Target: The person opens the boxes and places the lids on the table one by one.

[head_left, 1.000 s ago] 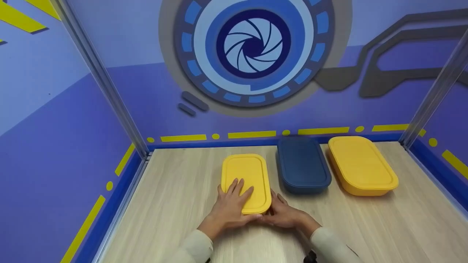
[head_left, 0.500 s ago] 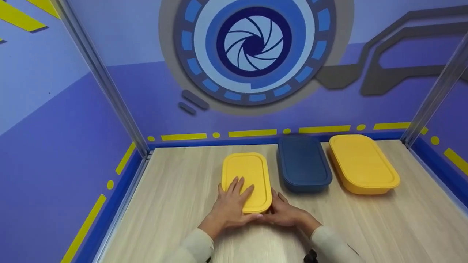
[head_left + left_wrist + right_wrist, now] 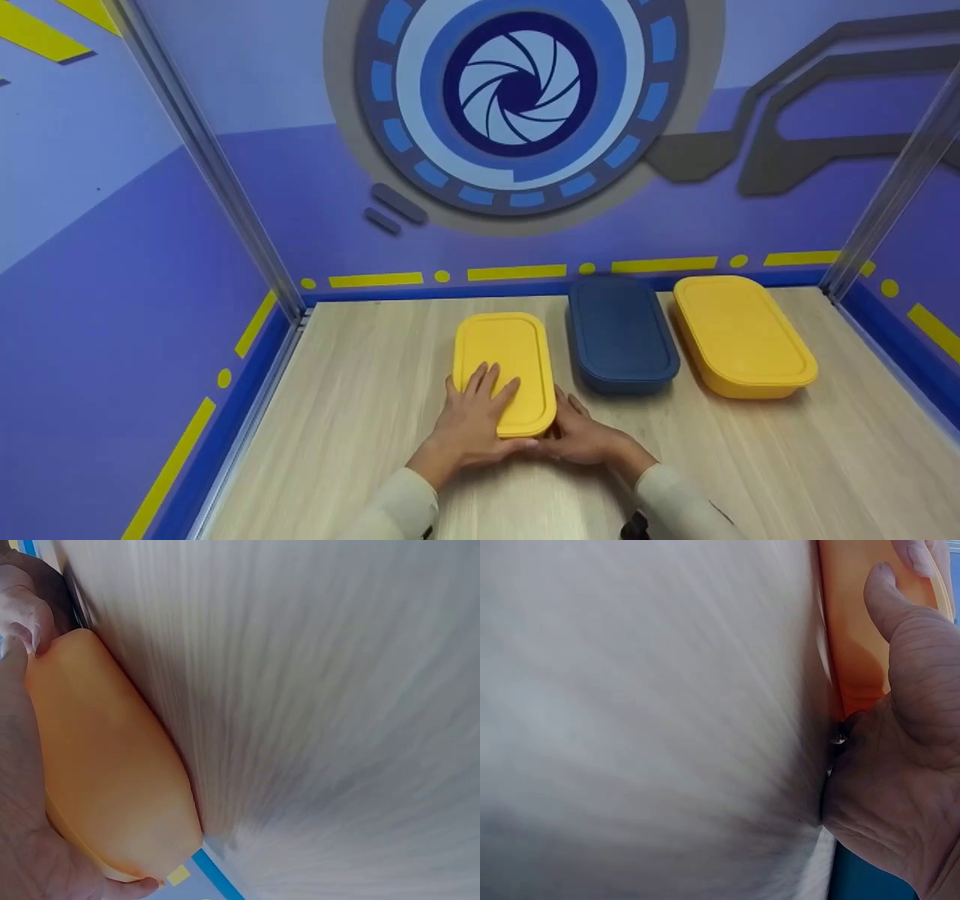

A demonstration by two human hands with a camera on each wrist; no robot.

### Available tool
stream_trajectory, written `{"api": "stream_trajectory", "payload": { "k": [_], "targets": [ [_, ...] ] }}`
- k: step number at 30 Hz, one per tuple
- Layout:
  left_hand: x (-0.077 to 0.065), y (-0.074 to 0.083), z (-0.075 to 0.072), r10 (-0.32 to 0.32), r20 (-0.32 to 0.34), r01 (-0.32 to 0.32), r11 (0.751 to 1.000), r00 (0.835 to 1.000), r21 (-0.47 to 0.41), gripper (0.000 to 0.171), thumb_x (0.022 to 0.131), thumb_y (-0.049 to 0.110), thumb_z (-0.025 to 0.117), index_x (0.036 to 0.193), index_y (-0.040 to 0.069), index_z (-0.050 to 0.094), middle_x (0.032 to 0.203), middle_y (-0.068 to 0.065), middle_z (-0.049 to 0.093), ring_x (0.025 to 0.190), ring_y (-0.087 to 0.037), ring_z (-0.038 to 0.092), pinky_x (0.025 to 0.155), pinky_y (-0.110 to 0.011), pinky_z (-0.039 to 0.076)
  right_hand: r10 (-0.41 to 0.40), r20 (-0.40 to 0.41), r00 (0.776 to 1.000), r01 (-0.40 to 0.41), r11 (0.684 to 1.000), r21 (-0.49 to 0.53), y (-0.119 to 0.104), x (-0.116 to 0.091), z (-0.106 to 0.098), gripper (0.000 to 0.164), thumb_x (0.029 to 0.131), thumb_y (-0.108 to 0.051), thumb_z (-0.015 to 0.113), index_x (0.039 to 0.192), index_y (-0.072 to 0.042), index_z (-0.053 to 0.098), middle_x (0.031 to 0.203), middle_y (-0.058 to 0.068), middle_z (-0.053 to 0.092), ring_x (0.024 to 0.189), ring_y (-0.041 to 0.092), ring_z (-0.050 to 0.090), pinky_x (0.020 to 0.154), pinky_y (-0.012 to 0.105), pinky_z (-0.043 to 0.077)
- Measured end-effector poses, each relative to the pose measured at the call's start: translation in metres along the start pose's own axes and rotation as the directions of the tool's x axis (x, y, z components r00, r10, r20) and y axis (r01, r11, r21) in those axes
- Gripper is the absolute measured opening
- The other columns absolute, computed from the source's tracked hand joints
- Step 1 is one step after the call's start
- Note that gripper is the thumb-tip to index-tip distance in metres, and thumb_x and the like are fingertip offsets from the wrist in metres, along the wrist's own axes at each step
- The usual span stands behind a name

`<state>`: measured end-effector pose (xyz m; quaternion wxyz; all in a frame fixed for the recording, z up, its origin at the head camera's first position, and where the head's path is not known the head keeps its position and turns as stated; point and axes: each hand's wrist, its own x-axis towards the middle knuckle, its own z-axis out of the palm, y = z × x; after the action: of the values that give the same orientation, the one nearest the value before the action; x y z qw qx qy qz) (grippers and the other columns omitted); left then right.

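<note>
A yellow lidded food container [image 3: 517, 352] lies flat on the wooden table. Its side wall [image 3: 112, 757] fills much of the left wrist view's left part. My left hand [image 3: 472, 424] rests on its near left part, long fingers spread nearly straight across the lid, thumb down at the near end. At the near right corner my right hand [image 3: 581, 435] holds the container, with its fingers along the right side and its thumb [image 3: 892, 604] at the near end. The two thumbs almost meet there. The tips of the right fingers are mostly hidden by the container.
To the right stands a dark blue lidded container [image 3: 622, 334], followed by a larger yellow lidded container [image 3: 742, 330]. A patterned blue-purple wall [image 3: 270, 202] runs behind the table [image 3: 360, 375], with metal posts at both back corners.
Both hands keep their places on the yellow food container, and no container has moved. Only the head view has shifted slightly.
</note>
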<state>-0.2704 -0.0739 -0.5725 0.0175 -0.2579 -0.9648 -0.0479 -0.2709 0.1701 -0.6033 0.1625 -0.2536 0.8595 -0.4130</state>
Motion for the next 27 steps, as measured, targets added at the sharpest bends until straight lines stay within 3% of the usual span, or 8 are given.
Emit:
{"api": "stream_trajectory", "payload": {
  "k": [27],
  "targets": [
    [-0.0008,-0.0012,-0.0039,0.006,-0.009,-0.006,0.998,1.0,-0.066,0.1,0.09,0.094,0.034,0.168,0.033,0.034,0.176,-0.013,0.032,0.164,-0.039,0.029,0.117,-0.082,0.027,0.003,0.0,1.0,-0.003,1.0,-0.017,-0.0019,0.0002,-0.0005,0.108,0.099,-0.053,0.072,0.173,-0.01,0.006,0.181,0.021,-0.006,0.168,0.041,-0.003,0.128,0.074,-0.006]
  ]
}}
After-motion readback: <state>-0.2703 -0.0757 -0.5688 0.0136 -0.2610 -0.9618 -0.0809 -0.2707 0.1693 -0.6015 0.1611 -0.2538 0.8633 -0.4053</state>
